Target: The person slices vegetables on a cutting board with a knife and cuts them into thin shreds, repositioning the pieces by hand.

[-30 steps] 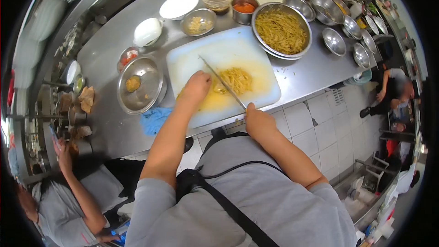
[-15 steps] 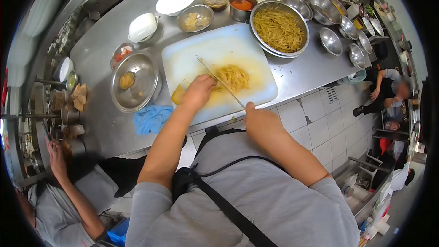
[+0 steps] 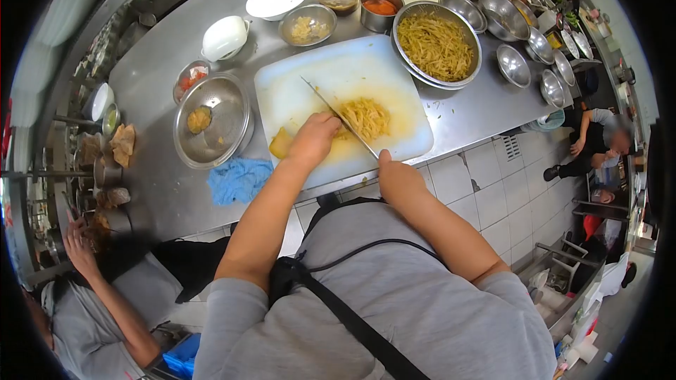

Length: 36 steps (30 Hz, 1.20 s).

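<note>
My right hand (image 3: 400, 179) is closed round the handle of a long kitchen knife (image 3: 339, 117), whose blade points up and left across the white cutting board (image 3: 296, 88). My left hand (image 3: 315, 141) has its fingers curled down close to the blade, pressing on yellow vegetable that they mostly hide. Right of the blade lies a pile of yellow vegetable shreds (image 3: 367, 118). A larger yellow vegetable piece (image 3: 281, 143) rests at the board's left edge, beside my left wrist.
Left of the board are a steel bowl (image 3: 184, 139) and a blue cloth (image 3: 238, 181). Behind it stand a bowl of chopped garlic-like bits (image 3: 308, 30), a pot of red sauce (image 3: 380, 7) and a heaped bowl of shreds (image 3: 438, 48). A co-worker's hand (image 3: 83, 252) is at far left.
The view has shifted slightly, moving the board a little right in the picture. The knife's tip has moved up and left relative to the board. Both hands keep their hold.
</note>
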Tool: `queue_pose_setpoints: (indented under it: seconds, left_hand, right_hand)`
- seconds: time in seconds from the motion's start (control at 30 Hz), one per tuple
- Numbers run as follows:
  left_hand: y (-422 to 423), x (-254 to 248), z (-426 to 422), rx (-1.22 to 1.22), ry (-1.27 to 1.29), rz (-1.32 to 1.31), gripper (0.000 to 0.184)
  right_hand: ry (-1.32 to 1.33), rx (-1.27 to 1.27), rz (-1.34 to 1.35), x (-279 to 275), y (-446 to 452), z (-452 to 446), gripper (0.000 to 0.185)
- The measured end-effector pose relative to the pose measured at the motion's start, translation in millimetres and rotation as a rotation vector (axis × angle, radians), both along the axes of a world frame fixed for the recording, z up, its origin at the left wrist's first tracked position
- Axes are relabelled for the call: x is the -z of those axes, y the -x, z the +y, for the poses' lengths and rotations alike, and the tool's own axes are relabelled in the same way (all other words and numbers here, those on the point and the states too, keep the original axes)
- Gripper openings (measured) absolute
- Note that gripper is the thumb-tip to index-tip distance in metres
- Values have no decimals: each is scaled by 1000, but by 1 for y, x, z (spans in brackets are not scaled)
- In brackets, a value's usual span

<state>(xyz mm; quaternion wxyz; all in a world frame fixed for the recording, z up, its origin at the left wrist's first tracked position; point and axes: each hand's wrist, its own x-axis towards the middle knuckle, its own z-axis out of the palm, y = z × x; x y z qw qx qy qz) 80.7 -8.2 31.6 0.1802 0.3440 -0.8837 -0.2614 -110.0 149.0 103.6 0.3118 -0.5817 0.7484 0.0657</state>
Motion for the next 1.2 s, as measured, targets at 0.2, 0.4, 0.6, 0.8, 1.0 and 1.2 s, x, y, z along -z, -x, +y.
queue_pose_setpoints:
  seconds: [0.2, 0.4, 0.6, 0.8, 1.0, 1.2]
  left_hand:
    - [0, -9, 5, -62, 6, 98, 13]
    - [0, 2, 8, -91, 71, 66, 15]
    - [0, -1, 4, -48, 68, -13, 16]
    - [0, -2, 8, -44, 86, -8, 16]
    - [0, 8, 9, -71, 126, 59, 16]
    - [2, 9, 13, -136, 131, 74, 18]
  right_hand:
    - [-10, -55, 21, -18, 6, -10, 19]
    - [20, -23, -4, 7, 1, -6, 24]
    - [-16, -57, -13, -60, 4, 11, 16]
    - [16, -57, -3, -26, 0, -8, 18]
    - [-59, -2, -18, -20, -1, 7, 20]
    - [6, -79, 23, -42, -2, -9, 20]
